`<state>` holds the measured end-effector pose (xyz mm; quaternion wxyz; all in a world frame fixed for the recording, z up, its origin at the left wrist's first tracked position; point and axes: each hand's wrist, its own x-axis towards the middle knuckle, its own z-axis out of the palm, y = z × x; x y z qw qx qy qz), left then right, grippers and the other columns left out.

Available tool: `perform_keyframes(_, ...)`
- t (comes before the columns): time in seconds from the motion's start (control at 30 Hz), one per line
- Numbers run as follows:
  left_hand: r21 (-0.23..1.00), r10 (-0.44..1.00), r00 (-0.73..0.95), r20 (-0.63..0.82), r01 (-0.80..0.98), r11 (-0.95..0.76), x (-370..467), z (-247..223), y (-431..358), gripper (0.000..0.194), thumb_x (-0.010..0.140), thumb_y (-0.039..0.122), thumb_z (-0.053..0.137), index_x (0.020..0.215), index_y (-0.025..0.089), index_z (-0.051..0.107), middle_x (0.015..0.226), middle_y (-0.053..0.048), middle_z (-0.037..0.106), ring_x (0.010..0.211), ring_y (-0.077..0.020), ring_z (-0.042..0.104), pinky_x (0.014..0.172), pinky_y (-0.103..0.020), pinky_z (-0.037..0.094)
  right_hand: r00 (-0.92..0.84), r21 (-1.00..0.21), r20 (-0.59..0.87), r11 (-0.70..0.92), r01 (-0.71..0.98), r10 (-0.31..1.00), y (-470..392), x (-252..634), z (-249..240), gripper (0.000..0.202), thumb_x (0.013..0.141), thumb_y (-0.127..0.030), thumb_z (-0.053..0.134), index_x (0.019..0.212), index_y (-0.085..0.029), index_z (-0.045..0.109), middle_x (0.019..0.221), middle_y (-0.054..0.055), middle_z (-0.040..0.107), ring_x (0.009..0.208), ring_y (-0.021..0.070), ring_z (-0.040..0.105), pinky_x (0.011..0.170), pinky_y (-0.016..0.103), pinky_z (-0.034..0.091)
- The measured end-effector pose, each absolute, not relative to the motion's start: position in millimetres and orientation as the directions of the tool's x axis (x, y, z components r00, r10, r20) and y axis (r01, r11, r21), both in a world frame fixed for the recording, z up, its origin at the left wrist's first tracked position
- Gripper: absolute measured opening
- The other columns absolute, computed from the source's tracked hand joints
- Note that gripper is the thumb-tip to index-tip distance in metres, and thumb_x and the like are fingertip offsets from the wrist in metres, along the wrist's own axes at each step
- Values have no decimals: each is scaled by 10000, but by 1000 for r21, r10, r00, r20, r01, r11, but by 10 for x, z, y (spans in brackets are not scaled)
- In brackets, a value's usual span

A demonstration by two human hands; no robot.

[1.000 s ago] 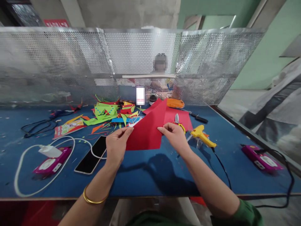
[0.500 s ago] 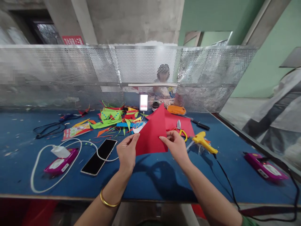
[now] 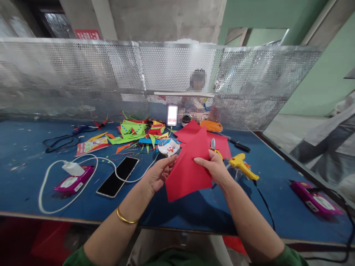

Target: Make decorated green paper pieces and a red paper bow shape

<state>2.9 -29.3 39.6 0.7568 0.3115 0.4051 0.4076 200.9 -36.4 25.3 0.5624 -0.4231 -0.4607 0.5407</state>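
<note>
A folded sheet of red paper is held up over the near middle of the blue table. My right hand pinches its right side, thumb on the near face. At the upper left edge of the paper, my left hand has its fingers closed, thumb and fingertips on that edge. More red paper lies behind, with scissors on it, their yellow handle partly hidden by my right hand. A white dish with small red pieces sits just beyond my left hand.
Left on the table are a black phone, a purple power strip with a white cable and green cut-outs. Rightward are a yellow glue gun and another purple strip. A person is behind the mesh screen.
The red paper has turned and its lower left corner now points down toward me. My right hand has shifted right with it. The dish shows more fully.
</note>
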Motion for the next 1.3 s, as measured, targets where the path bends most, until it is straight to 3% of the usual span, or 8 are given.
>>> perform_keyframes(0.13,808,919,270,-288,-447,385,86,396,-305,444,545,193,909,964,200,765,887,-55,799,725,-183,734,643,-251,571,6,-983,40,40,-180,999,-375,2017,222,401,603,-447,896,914,-238,757,918,45,812,786,272,767,734,399,620)
perform_keyframes(0.27,844,980,70,-187,-499,197,130,315,-300,413,522,200,918,904,202,760,921,-37,804,814,-190,740,806,-295,574,44,-993,20,25,-118,999,-360,2031,163,391,639,-450,873,947,-239,759,949,54,810,807,283,767,741,406,617)
perform_keyframes(0.37,849,984,77,-160,-498,177,137,279,-317,395,538,250,923,901,194,776,904,-48,806,819,-205,743,833,-320,571,62,-996,17,22,-81,998,-346,2022,115,395,656,-449,861,972,-234,760,976,65,807,841,295,765,777,422,615)
perform_keyframes(0.6,924,992,79,-102,-362,124,158,238,-369,442,559,243,922,969,186,769,990,-70,806,892,-239,745,852,-357,585,80,-997,36,41,-67,996,-350,2016,105,401,681,-503,838,973,-239,765,1009,67,801,924,308,750,769,410,611)
perform_keyframes(0.83,968,999,-35,12,-249,-21,153,208,-203,416,650,265,853,1034,185,713,1040,-79,782,935,-256,729,856,-380,583,125,-995,67,75,-61,990,-374,2049,196,317,687,-539,811,758,-232,782,768,43,784,682,255,722,622,372,582)
perform_keyframes(1.03,935,895,-315,317,-56,-351,365,225,-319,527,760,292,793,1244,211,600,1339,-124,626,1256,-262,588,1059,-400,467,359,-976,215,192,100,908,-474,1995,311,260,679,-458,826,794,-229,781,766,14,766,695,212,659,635,332,525)
perform_keyframes(1.17,901,925,-146,352,-216,-377,579,381,-555,619,729,288,838,1294,238,590,1390,-106,609,1293,-275,562,1085,-410,447,338,-740,604,352,573,721,-575,1902,354,226,807,-429,746,724,-220,735,681,-3,709,651,169,628,628,287,465)
perform_keyframes(1.3,843,959,-139,248,-457,-285,719,544,-614,333,754,367,824,1015,209,692,1088,-54,740,1023,-220,689,930,-344,534,105,-405,825,452,795,555,-635,1801,282,295,958,-413,608,769,-218,725,787,22,753,701,145,688,633,244,458)
